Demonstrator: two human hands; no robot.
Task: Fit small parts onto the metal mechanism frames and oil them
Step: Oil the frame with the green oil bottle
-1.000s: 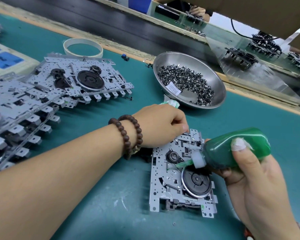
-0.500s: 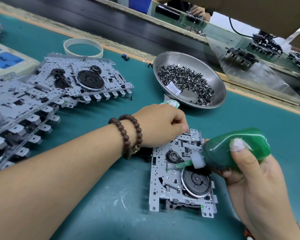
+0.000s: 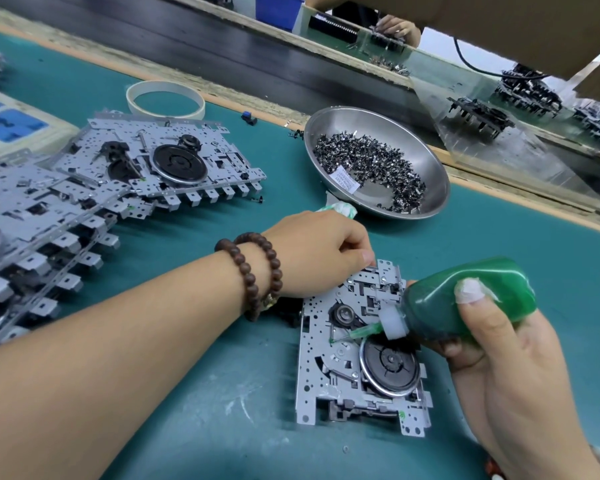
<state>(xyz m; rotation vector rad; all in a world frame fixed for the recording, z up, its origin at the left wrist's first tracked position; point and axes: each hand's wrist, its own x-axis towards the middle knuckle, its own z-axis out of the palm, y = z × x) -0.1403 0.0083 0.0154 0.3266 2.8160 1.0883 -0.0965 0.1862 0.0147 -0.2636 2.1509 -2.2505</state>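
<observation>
A metal mechanism frame [image 3: 321, 382] with a black flywheel lies on the green mat in front of me. My right hand [image 3: 506, 368] grips a green oil bottle [image 3: 440, 306], tilted down to the left, its thin green nozzle tip touching the frame left of the flywheel. My left hand [image 3: 312, 254], with a bead bracelet on the wrist, is curled at the frame's far left corner and steadies it; a green-and-white taped thing sticks out beyond its knuckles. What the fingertips hold is hidden.
A steel bowl [image 3: 426, 157] of several small dark metal parts stands behind the frame. Overlapping finished frames [image 3: 125, 168] are spread at the left. A white tape ring [image 3: 165, 98] lies at the back. A black conveyor strip runs behind the mat.
</observation>
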